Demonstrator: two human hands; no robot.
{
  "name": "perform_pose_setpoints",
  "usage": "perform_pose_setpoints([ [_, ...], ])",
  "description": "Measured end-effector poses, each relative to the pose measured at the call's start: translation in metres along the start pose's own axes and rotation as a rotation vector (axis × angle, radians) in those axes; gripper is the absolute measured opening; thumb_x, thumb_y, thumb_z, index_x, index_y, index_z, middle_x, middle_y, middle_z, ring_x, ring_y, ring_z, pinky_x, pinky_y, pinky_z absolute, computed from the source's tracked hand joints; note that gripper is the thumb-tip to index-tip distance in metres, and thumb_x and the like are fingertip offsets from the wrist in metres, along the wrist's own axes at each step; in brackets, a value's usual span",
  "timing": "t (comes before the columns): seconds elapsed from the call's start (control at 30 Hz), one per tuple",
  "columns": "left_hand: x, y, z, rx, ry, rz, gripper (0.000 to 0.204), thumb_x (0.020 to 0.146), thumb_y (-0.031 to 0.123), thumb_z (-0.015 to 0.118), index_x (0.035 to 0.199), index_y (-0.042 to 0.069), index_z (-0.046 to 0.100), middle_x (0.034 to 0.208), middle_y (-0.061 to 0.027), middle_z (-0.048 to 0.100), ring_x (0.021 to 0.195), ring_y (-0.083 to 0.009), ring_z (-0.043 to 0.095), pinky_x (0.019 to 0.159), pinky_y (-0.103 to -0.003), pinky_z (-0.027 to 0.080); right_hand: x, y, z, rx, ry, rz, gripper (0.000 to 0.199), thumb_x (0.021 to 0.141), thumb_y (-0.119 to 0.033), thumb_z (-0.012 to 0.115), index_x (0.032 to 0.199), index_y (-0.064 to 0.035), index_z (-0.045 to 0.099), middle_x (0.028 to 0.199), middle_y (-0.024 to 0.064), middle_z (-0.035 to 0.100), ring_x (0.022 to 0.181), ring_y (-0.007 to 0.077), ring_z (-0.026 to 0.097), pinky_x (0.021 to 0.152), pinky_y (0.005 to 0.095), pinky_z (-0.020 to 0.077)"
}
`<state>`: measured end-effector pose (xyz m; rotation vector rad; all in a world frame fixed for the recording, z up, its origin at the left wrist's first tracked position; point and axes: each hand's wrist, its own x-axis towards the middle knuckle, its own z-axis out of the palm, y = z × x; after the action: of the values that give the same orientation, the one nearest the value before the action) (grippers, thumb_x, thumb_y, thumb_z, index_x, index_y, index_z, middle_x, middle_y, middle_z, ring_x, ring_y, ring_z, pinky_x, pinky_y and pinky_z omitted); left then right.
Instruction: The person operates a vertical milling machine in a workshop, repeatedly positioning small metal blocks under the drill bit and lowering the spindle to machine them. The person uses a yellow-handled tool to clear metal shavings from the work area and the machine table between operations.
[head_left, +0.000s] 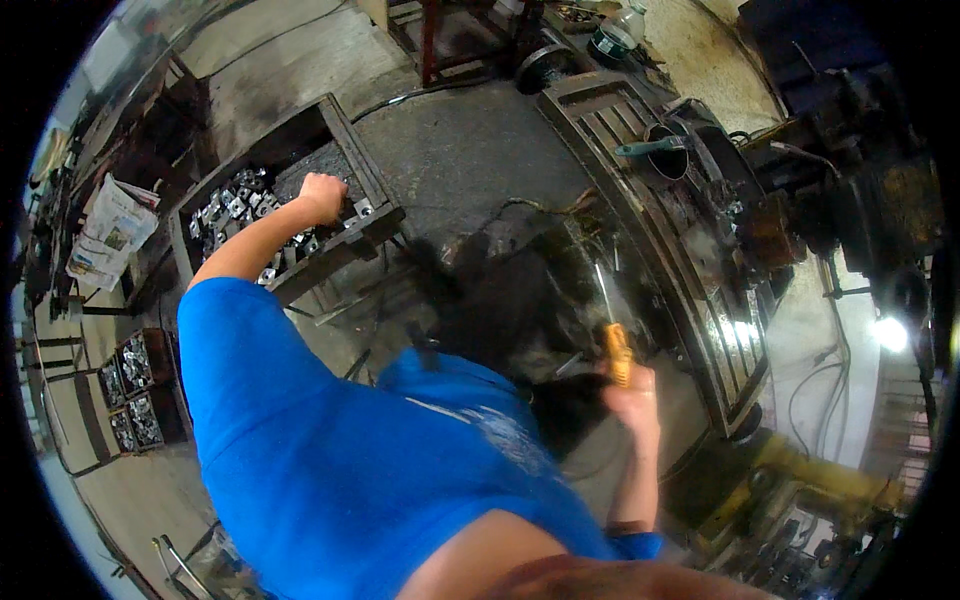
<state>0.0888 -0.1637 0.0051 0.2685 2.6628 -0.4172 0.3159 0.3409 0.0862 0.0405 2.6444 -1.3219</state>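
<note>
My left hand (pixel 325 197) is over the right part of a dark wooden tray (pixel 385 205), its fingers curled and closed. Whatever they hold, if anything, is hidden beneath the hand. Small metal parts (pixel 240 205) lie heaped in the left and near part of this tray. On the other side of my body, my right hand (pixel 632 395) is wrapped round the orange handle of a screwdriver (pixel 619 352). Its thin shaft points away from me, beside the metal machine table, and touches nothing that I can make out.
A slotted machine table (pixel 640 185) runs along the right, with a green-handled brush (pixel 650 147) lying over a round pot on it. A plastic bottle (pixel 618 35) stands at the far right. Newspaper (pixel 115 228) hangs at the left, above boxes of metal parts (pixel 143 418).
</note>
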Motion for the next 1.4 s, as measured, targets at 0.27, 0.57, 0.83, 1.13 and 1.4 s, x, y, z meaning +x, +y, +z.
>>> perform_pose_setpoints([
  [0.27, -0.002, -0.041, 0.015, -1.680, 0.722, -0.427, 0.029, 0.069, 0.023, 0.067, 0.076, -0.005, 0.064, 0.064, -0.0068, 0.061, 0.057, -0.0137, 0.057, 0.053, -0.025, 0.044, 0.006, -0.006, 0.000, 0.008, 0.046, -0.004, 0.025, 0.054, -0.010, 0.051, 0.077, 0.0000, 0.055, 0.056, 0.0127, 0.045, 0.050, 0.0198, 0.045, 0.052, 0.0301, 0.0390],
  [0.57, -0.005, -0.023, -0.006, -1.244, 0.810, -0.364, 0.031, 0.069, 0.020, 0.070, 0.084, -0.007, 0.064, 0.070, -0.0068, 0.062, 0.059, -0.0099, 0.054, 0.054, -0.025, 0.042, 0.011, -0.006, -0.001, 0.012, 0.056, -0.050, 0.028, 0.053, -0.007, 0.051, 0.080, -0.0002, 0.056, 0.056, 0.0123, 0.045, 0.050, 0.0181, 0.046, 0.052, 0.0284, 0.0398],
  [0.83, 0.000, -0.014, -0.052, -0.890, 0.701, -0.308, 0.026, 0.072, 0.016, 0.068, 0.082, -0.007, 0.062, 0.075, -0.0098, 0.064, 0.063, -0.0146, 0.060, 0.055, -0.028, 0.046, -0.003, -0.010, -0.003, 0.013, 0.013, 0.032, 0.027, 0.053, -0.008, 0.053, 0.079, -0.0007, 0.055, 0.054, 0.0147, 0.045, 0.048, 0.0238, 0.047, 0.050, 0.0321, 0.0395],
  [1.13, -0.006, 0.097, -0.092, -1.971, 0.248, 0.258, 0.031, 0.076, 0.012, 0.064, 0.101, -0.004, 0.053, 0.087, -0.0086, 0.061, 0.070, -0.0150, 0.060, 0.064, -0.027, 0.049, 0.039, -0.068, 0.013, -0.268, -0.201, -0.097, 0.029, 0.054, -0.025, 0.056, 0.069, -0.0004, 0.058, 0.066, 0.0240, 0.055, 0.066, 0.0407, 0.055, 0.061, 0.0447, 0.0444],
  [1.4, 0.011, 0.179, -0.109, -1.952, 0.056, 0.473, 0.014, 0.076, 0.012, 0.064, 0.081, 0.004, 0.054, 0.079, -0.0038, 0.059, 0.071, -0.0127, 0.059, 0.063, -0.025, 0.049, 0.061, -0.071, 0.010, -0.323, -0.093, 0.013, 0.027, 0.053, -0.023, 0.052, 0.062, 0.0016, 0.057, 0.066, 0.0239, 0.056, 0.067, 0.0406, 0.055, 0.062, 0.0442, 0.0458],
])
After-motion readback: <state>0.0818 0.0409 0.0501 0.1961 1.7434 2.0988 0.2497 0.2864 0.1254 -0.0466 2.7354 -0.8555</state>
